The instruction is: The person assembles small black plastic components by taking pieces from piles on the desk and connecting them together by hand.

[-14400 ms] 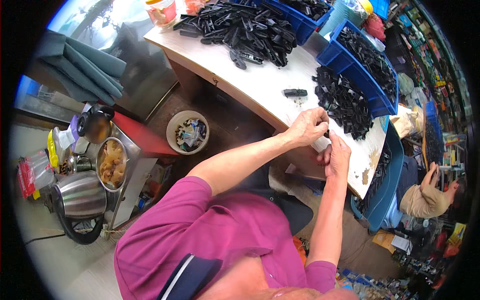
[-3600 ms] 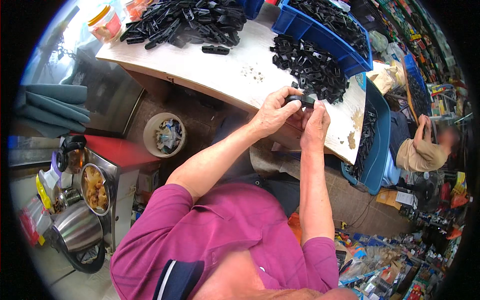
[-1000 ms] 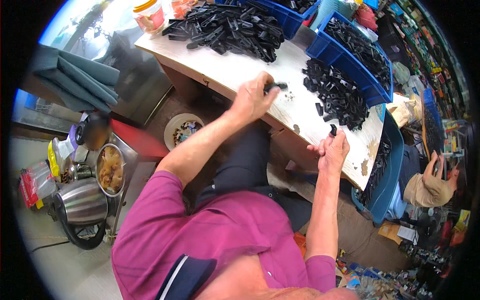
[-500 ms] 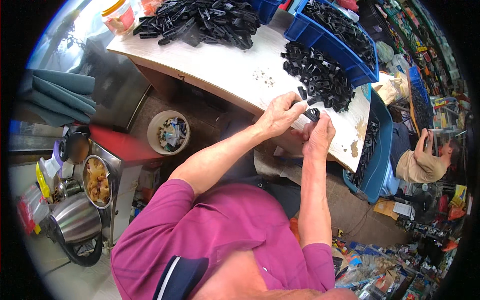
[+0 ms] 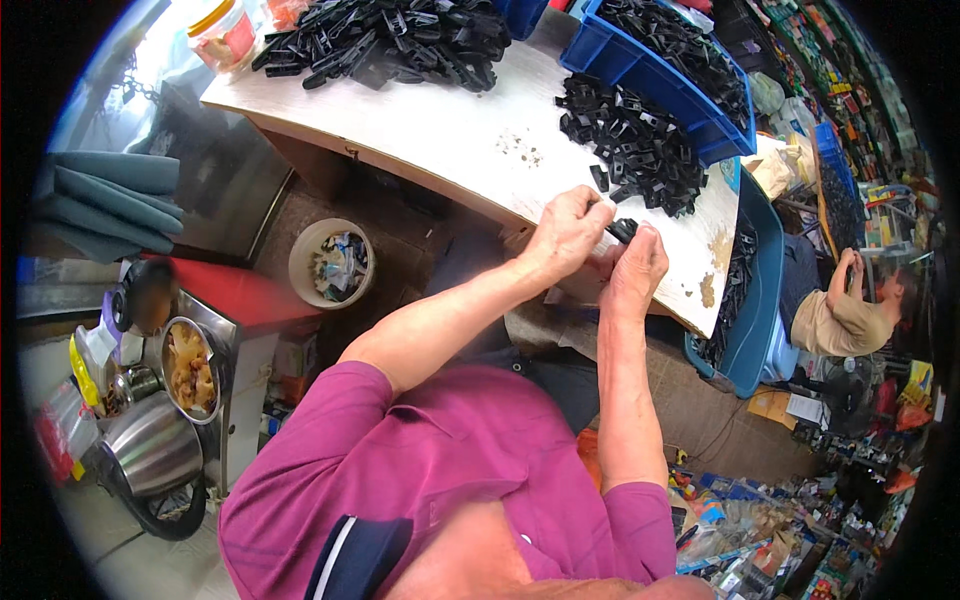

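Over the near edge of the white table [image 5: 450, 120], my two hands are close together. The right hand [image 5: 637, 272] is closed, with black plastic pieces [image 5: 622, 230] showing at its thumb and fingertips. My left hand [image 5: 568, 228] is pinched shut just beside them, its fingertips near the same pieces. Whatever lies between the left fingertips is too small to make out. Just beyond the hands spreads a pile of small black plastic clips [image 5: 640, 140], with one loose clip [image 5: 599, 178] at its near side.
Longer black plastic parts [image 5: 400, 45] are heaped at the far left, by a lidded jar [image 5: 221, 38]. Blue bins [image 5: 700, 135] and a teal tub [image 5: 765, 300] hold more parts. A white bucket [image 5: 295, 262] stands on the floor. Another person [image 5: 845, 315] sits at the right.
The whole view has shifted slightly. My hands stay together at the table edge, and the left fingertips have drawn a little closer around the black pieces.
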Demonstrator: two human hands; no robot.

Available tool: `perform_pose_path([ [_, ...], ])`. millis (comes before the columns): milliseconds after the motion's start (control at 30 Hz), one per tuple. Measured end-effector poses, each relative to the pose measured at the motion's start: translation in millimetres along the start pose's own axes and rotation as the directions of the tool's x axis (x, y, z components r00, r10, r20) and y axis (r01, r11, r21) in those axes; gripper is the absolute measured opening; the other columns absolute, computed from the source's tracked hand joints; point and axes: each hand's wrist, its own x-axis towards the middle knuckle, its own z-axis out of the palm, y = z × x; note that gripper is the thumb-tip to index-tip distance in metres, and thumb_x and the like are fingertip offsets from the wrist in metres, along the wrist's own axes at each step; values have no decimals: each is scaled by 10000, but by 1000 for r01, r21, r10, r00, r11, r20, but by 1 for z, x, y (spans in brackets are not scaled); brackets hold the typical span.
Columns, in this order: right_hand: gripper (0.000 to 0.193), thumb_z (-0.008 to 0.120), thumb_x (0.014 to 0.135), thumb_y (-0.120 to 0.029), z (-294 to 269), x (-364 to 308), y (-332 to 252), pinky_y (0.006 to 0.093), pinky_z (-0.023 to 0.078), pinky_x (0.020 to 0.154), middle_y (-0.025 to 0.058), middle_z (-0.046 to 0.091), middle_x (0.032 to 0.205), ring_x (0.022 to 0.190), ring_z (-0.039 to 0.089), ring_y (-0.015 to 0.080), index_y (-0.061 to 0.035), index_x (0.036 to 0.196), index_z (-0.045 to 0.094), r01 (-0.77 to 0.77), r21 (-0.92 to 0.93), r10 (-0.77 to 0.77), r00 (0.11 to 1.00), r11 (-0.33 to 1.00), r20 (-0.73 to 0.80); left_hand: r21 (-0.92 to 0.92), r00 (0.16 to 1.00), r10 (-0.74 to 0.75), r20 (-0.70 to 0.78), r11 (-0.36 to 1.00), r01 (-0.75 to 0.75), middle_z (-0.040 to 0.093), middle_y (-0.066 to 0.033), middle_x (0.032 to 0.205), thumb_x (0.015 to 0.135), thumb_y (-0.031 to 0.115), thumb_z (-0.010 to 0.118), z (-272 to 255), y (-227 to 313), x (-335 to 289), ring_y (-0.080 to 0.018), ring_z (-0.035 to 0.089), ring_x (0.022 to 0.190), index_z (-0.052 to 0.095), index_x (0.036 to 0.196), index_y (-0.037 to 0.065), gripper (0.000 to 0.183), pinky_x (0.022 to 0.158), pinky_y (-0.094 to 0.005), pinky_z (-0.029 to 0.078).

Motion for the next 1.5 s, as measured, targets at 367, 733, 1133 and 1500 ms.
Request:
perform_pose_path([
  [367, 281, 502, 967, -267, -6, 1, 1, 247, 339, 473, -45, 470, 693, 586, 424, 65, -66, 774, 531, 73, 33, -72, 996, 997, -43, 82, 991, 13, 136, 996, -24, 657, -221, 811, 936, 299, 570, 14, 14, -16, -292, 652, 763, 613, 959, -43, 346, 729, -394, 509],
  [733, 401, 532, 897, -375, -109, 75, -58, 590, 587, 588, 63, 354, 574, 496, 450, 214, 15, 855, 452, -54, 215, 158, 850, 975, -502, 820, 727, 525, 442, 91, -564, 615, -81, 990, 811, 94, 603, -22, 15, 55, -302, 574, 977, 704, 953, 130, 178, 751, -417, 525],
  [1133, 282, 669, 908, -309, -60, 49, -33, 480, 589, 513, 12, 403, 476, 422, 489, 179, -61, 1040, 641, -195, 14, 194, 979, 981, 60, 465, 877, 460, 140, 751, -469, 645, -209, 774, 980, 225, 522, -10, 1, 43, -348, 657, 741, 552, 987, 11, 217, 692, -455, 507],
  [1500, 232, 653, 959, -256, -15, 28, -17, 248, 360, 356, -25, 439, 484, 354, 370, 79, -35, 1027, 668, -89, -114, 119, 947, 990, 298, 28, 923, -240, 302, 970, 243, 536, -44, 638, 972, 250, 439, -5, 26, 32, -108, 454, 477, 590, 1005, 29, 270, 391, -267, 345],
])
